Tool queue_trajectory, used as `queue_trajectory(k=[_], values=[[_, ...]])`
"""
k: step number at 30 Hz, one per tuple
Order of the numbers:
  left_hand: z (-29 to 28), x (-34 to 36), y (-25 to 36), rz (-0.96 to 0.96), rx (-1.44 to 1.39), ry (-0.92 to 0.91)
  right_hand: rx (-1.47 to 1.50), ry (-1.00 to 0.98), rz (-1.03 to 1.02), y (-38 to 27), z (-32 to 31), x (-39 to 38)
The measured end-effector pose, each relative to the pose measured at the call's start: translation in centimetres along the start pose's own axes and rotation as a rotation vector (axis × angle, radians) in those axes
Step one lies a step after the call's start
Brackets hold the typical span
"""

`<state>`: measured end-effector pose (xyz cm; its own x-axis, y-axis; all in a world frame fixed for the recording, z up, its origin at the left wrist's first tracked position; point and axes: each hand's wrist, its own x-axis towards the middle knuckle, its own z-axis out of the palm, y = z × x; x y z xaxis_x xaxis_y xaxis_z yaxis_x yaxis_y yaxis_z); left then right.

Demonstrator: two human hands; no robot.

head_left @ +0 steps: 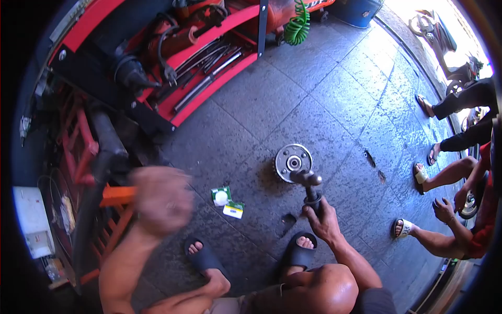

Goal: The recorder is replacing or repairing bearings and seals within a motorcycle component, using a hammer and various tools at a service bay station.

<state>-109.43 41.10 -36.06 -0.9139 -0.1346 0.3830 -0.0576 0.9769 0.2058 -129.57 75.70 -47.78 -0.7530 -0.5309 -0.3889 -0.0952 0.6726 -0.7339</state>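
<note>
My right hand (325,222) is closed around the dark handle of a hammer (312,180), with its metal head upward. Partly behind the hammer head lies a round toothed metal clutch drum (285,162), flat on the floor, with a bearing-like ring at its centre. My left hand (162,201), smeared by motion, is raised beside an orange stool (119,195); its fingers cannot be made out, and nothing shows in it. Two small green-and-white packets (221,195) lie on the floor between my hands, apart from both.
A red tool cart (217,86) with metal bars and power tools stands at the far left. A green coiled hose (297,29) hangs near a blue drum (358,11). At the right, people in sandals (402,228) sit or stand; a motorbike (444,44) is beyond them.
</note>
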Motion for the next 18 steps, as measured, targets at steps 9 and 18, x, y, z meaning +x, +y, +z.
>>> queue_trajectory(k=[9, 18], values=[[26.0, 1.9, 12.7, -0.072, -0.243, -0.247, -0.055, 0.257, 0.069, 3.1, 1.4, 1.1], [30.2, 4.1, 14.1, -0.282, -0.125, -0.249, 0.040, 0.389, 0.241, 9.1, 2.2, -4.3]])
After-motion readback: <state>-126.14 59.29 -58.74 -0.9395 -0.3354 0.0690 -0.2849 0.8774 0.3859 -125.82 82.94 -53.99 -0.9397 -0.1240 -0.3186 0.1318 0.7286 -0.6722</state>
